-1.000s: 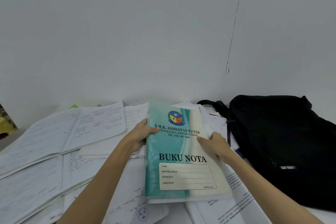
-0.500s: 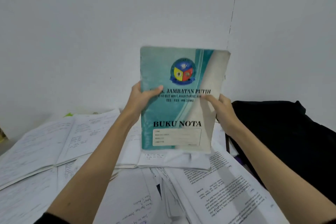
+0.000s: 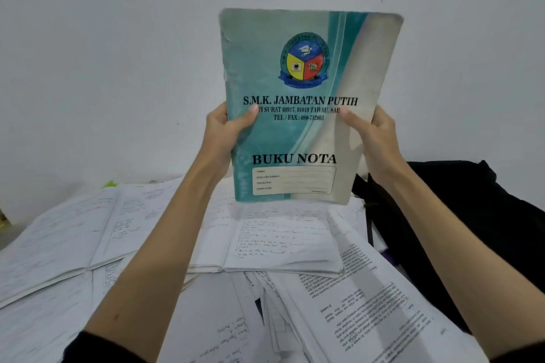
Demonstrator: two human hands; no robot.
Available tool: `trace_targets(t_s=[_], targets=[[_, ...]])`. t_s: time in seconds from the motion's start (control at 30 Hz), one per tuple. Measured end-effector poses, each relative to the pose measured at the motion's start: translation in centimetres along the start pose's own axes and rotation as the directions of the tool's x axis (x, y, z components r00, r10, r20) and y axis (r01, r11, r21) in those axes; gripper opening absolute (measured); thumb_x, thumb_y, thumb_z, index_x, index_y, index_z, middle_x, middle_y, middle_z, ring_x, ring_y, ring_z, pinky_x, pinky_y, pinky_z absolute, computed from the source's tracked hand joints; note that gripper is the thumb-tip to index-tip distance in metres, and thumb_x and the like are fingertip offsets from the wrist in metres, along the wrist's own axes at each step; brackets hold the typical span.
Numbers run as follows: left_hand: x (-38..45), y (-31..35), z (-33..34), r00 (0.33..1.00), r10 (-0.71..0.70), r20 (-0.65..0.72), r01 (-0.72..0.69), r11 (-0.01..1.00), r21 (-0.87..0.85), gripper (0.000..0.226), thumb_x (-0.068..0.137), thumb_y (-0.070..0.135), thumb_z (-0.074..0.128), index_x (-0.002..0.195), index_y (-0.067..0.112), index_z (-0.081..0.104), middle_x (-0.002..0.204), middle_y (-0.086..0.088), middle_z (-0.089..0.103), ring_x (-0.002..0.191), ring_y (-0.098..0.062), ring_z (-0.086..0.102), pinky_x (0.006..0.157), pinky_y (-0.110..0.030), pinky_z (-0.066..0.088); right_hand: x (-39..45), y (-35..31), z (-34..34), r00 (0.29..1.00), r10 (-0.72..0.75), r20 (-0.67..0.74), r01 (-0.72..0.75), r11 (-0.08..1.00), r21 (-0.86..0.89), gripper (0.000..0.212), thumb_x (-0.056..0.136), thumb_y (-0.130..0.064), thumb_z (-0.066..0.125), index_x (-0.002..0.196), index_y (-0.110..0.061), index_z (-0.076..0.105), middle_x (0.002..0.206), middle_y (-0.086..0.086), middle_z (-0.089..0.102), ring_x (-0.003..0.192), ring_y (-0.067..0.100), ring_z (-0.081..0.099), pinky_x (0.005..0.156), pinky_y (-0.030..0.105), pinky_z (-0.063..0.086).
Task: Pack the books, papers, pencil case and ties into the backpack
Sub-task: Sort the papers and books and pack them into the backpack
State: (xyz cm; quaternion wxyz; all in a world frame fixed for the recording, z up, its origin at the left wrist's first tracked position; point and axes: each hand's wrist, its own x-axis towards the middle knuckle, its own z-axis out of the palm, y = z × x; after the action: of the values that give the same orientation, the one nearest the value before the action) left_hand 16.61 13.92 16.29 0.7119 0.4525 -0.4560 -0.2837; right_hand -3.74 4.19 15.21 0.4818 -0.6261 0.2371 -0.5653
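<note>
A teal and cream notebook (image 3: pixel 306 74) marked "BUKU NOTA" stands upright in the air in front of the wall, cover facing me. My left hand (image 3: pixel 224 132) grips its left edge with the thumb on the cover. My right hand (image 3: pixel 374 135) grips its right edge the same way. The black backpack (image 3: pixel 460 215) lies on the surface to the right, below the book. Open exercise books (image 3: pixel 88 233) and loose printed papers (image 3: pixel 362 298) cover the surface under my arms. No pencil case or ties are in sight.
A white wall (image 3: pixel 118 53) rises right behind the surface. A small green object (image 3: pixel 109 184) peeks out behind the open books at the back left. Papers overlap in a messy pile toward the front.
Both hands have lifted the notebook off the paper pile and tipped it upright, raising it higher in front of the wall. An open exercise book beneath is now uncovered.
</note>
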Motion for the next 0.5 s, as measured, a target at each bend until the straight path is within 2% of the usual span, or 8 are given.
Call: trace_targets(t_s=[0.1,0.2,0.27,0.33,0.4,0.5], targets=[[0.1,-2.4,-1.5,0.996,-0.086,-0.02,0.086,0.996,-0.005,0.033,0.084,0.014,0.065,0.114,0.003,0.058,0.11,-0.011,0.069,0.097,-0.026,0.068,0.075,-0.038,0.058,0.4,2.3,0.7,0.994,0.091,0.059,-0.09,0.996,-0.018,0.018,0.088,-0.024,0.064,0.106,-0.023,0.063,0.108,-0.004,0.069,0.101,0.015,0.065,0.084,0.029,0.053],[-1.5,-6.7,-2.9,0.968,-0.247,-0.044,0.25,0.965,0.08,0.034,0.083,0.017,0.066,0.113,0.003,0.06,0.106,-0.01,0.07,0.101,-0.031,0.066,0.077,-0.036,0.058,-1.4,6.1,1.2,0.962,0.247,0.118,-0.24,0.968,-0.071,0.025,0.086,-0.027,0.066,0.109,-0.021,0.062,0.106,-0.004,0.069,0.103,0.017,0.065,0.077,0.025,0.052],[-2.5,-9.0,-3.1,0.946,-0.322,-0.025,0.323,0.941,0.103,0.032,0.083,0.022,0.066,0.11,0.007,0.06,0.103,-0.009,0.071,0.099,-0.029,0.068,0.082,-0.036,0.057,-2.3,7.7,1.1,0.956,0.285,0.073,-0.28,0.958,-0.068,0.026,0.084,-0.028,0.069,0.108,-0.021,0.063,0.105,-0.004,0.069,0.1,0.016,0.065,0.074,0.024,0.051],[-2.7,-9.8,-3.0,0.937,-0.347,-0.03,0.348,0.934,0.076,0.039,0.077,0.029,0.068,0.11,0.008,0.06,0.103,-0.009,0.072,0.095,-0.026,0.069,0.086,-0.039,0.054,-2.5,8.1,0.9,0.953,0.301,0.04,-0.299,0.953,-0.046,0.023,0.083,-0.029,0.07,0.104,-0.024,0.063,0.104,-0.005,0.069,0.096,0.014,0.065,0.075,0.024,0.051],[-2.7,-10.2,-3.0,0.929,-0.369,-0.03,0.37,0.922,0.114,0.04,0.073,0.034,0.07,0.105,0.012,0.062,0.101,-0.008,0.072,0.094,-0.026,0.069,0.084,-0.037,0.054,-2.4,8.1,0.6,0.944,0.327,0.046,-0.325,0.944,-0.046,0.022,0.083,-0.028,0.07,0.104,-0.025,0.063,0.105,-0.004,0.069,0.096,0.015,0.066,0.076,0.025,0.052],[-3.7,-11.5,-2.9,0.909,-0.413,-0.059,0.416,0.89,0.185,0.027,0.076,0.035,0.07,0.096,0.019,0.061,0.094,-0.004,0.072,0.09,-0.022,0.069,0.076,-0.031,0.054,-3.1,8.7,0.4,0.937,0.343,0.072,-0.336,0.938,-0.087,0.017,0.085,-0.025,0.068,0.101,-0.026,0.063,0.105,-0.003,0.069,0.096,0.014,0.066,0.076,0.025,0.052]])
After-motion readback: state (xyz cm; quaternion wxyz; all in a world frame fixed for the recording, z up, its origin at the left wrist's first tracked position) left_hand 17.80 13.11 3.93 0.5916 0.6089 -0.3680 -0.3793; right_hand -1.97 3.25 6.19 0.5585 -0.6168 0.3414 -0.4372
